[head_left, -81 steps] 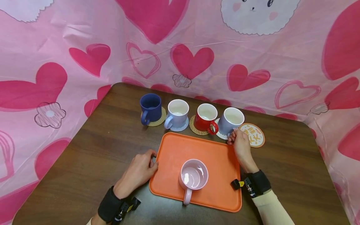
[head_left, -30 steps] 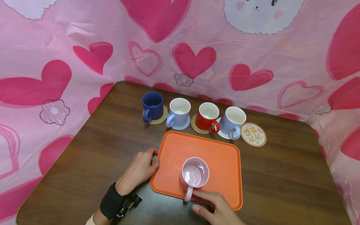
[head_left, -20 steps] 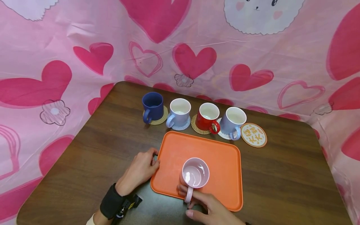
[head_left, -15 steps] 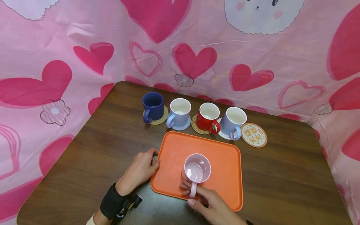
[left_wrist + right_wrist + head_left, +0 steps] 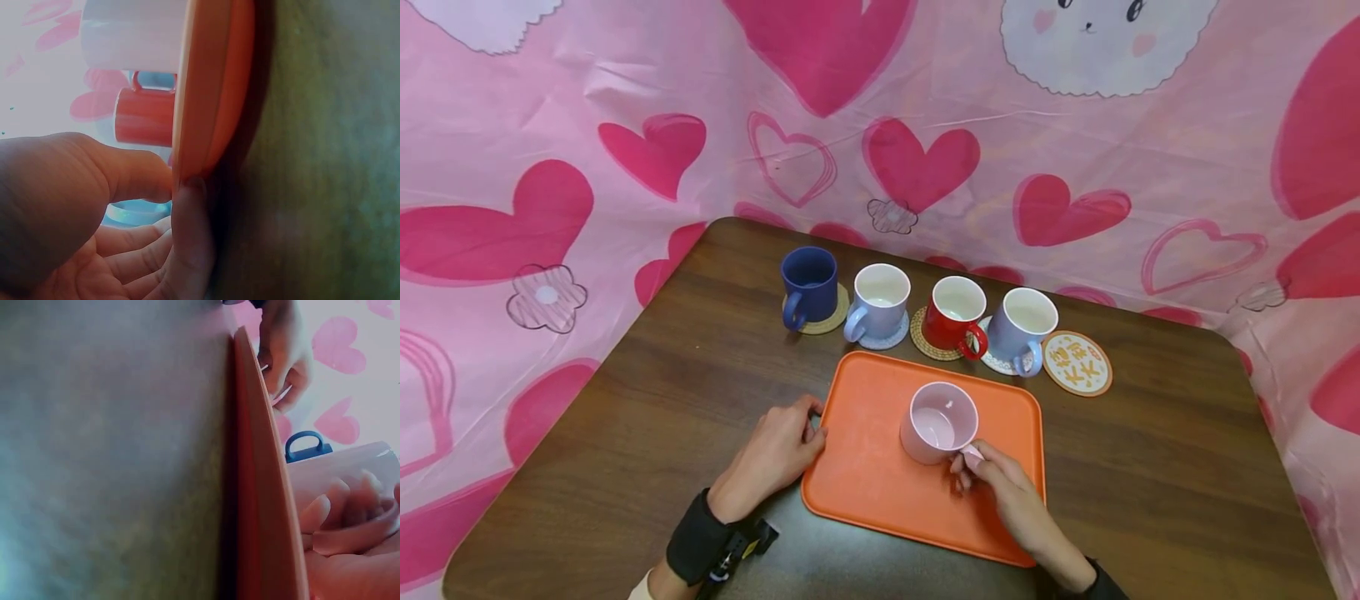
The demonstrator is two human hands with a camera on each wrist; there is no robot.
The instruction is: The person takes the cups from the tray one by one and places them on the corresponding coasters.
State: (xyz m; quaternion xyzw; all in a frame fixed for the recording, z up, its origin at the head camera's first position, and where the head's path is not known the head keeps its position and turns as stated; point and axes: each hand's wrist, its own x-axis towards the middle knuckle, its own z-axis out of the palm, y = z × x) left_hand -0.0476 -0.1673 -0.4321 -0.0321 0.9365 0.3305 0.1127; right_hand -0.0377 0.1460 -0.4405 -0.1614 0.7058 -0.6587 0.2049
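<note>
A pink mug [image 5: 938, 422] is upright, over the middle of the orange tray [image 5: 865, 467] in the head view. My right hand [image 5: 1011, 492] grips its handle, which points to the lower right. The right wrist view shows curled fingers [image 5: 337, 503] at the handle, against the mug's wall. At the tray's left edge is my left hand [image 5: 775, 446]. In the left wrist view its thumb [image 5: 144, 175] and forefinger pinch the tray's rim [image 5: 206, 94].
Behind the tray stands a row of mugs on coasters: dark blue [image 5: 811, 287], light blue [image 5: 878, 308], red [image 5: 946, 321] and another light blue [image 5: 1019, 329]. A round orange-edged coaster [image 5: 1077, 363] lies bare at the row's right end. A pink heart-printed sheet [image 5: 925, 75] hangs behind the table.
My right hand has left the right-hand light blue mug's handle and taken the pink mug's. The pink mug has moved away and rightward, its handle swinging right. My left hand stays.
</note>
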